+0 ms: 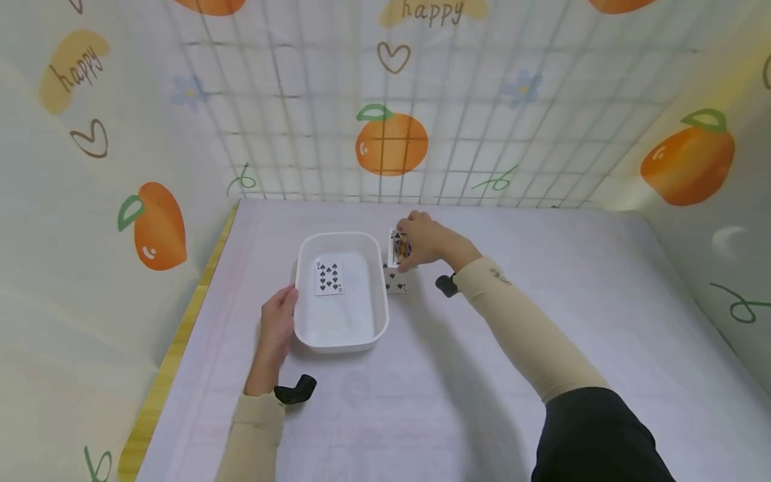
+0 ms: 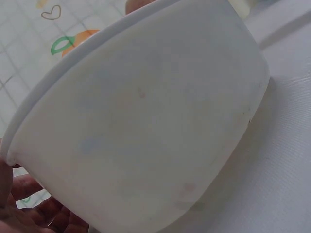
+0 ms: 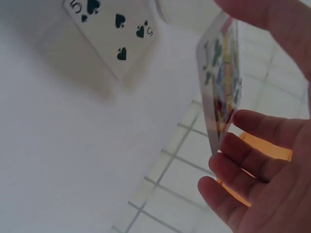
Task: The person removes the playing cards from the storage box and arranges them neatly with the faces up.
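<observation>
My left hand [image 1: 277, 323] grips the rim of a white plastic tub [image 1: 361, 321] at its left side; the left wrist view shows fingers [image 2: 46, 213] below that rim. Inside the tub lies a spade playing card [image 1: 328, 278], face up. Off the tub's right side my right hand [image 1: 429, 242] pinches a face card [image 1: 397, 249] between thumb and fingers. This card [image 3: 222, 82] is tilted up on edge in the right wrist view. Below it a five of spades [image 3: 116, 36] lies face up, close beside the tub.
A white cloth [image 1: 482, 402] covers the table, with a yellow strip [image 1: 175, 335] along the left edge. Behind stands a wire grid [image 1: 458, 147] with a printed curtain over it. Black wrist mounts [image 1: 295, 389] sit on both forearms.
</observation>
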`<state>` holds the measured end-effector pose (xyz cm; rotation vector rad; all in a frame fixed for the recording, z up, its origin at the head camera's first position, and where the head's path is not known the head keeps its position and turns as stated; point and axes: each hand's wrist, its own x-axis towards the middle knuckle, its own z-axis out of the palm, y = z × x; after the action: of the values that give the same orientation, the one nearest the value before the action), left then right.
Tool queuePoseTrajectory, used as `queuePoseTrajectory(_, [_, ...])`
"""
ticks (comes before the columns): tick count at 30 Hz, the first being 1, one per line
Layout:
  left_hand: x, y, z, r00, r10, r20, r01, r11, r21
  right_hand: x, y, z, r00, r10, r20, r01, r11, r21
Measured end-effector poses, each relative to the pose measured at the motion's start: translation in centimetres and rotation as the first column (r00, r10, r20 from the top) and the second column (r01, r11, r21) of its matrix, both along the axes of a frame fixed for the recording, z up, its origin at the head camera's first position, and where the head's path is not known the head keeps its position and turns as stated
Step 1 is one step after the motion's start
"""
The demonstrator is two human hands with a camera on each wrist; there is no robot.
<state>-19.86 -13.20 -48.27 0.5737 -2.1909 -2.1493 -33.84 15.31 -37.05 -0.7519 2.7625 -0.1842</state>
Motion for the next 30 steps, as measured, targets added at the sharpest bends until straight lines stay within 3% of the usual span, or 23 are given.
queuePoseTrajectory(15, [-0.1,0.0,0.0,1.000,0.001,0.009,-0.001,1.000,0.001,0.0,2.3,-1.0,0.996,-0.079,0.029,0.079,0.997,0.004])
queuePoseTrajectory(30, [0.0,-0.3,0.0,1.000,-0.006,-0.006,0.007,1.000,0.028,-0.2,3.5,-3.2,0.994,-0.091,0.055,0.089,0.995,0.038])
